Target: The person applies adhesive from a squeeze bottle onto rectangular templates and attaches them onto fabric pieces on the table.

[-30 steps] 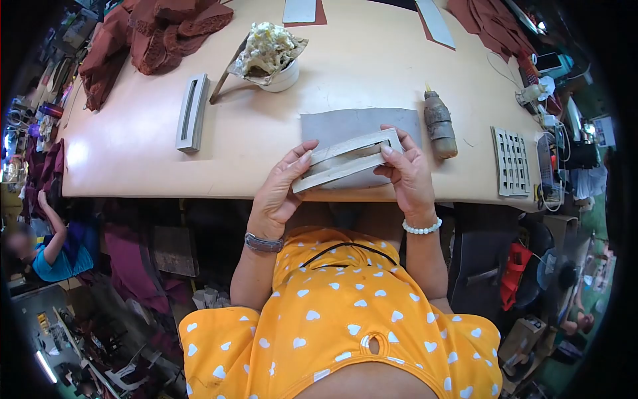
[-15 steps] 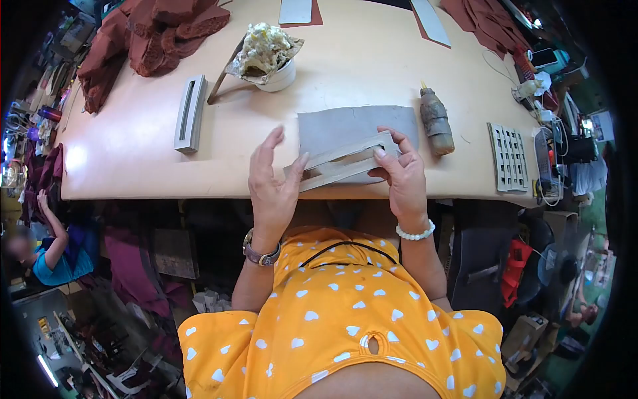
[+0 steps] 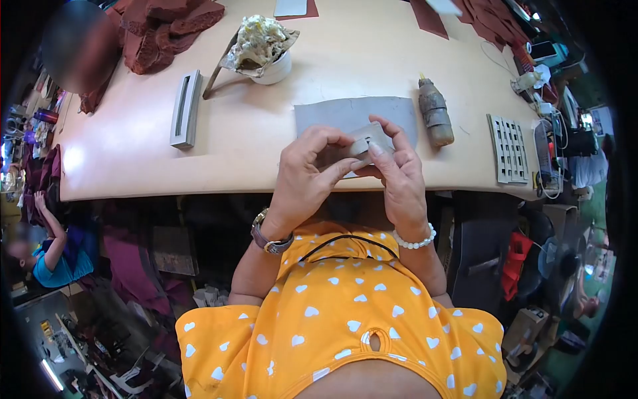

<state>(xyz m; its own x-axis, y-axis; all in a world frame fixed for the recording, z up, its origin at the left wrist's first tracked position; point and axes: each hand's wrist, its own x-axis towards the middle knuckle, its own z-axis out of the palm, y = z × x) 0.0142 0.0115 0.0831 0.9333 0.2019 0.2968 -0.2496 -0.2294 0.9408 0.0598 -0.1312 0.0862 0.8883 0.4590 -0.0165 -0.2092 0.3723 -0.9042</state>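
Both my hands meet above a grey sheet (image 3: 319, 114) near the table's front edge. Between them is a grey slotted strip (image 3: 373, 133), largely covered by the fingers. My left hand (image 3: 311, 171) pinches its left part, thumb and forefinger close to the slot. The strip's right end is in my right hand (image 3: 401, 178), with the thumb on top. To the right of the sheet stands a brown-grey bottle (image 3: 435, 114) with a yellow tip.
On the table (image 3: 232, 159) are a slotted grey block (image 3: 186, 110), a white tub (image 3: 276, 70) heaped with crusted material, a stick, reddish-brown fabric (image 3: 156, 40) and a panel with several slots (image 3: 508, 147). People show at the left and right edges.
My left hand has come back onto the strip after letting go, and is closer to my right hand. A blurred head has appeared at the upper left.
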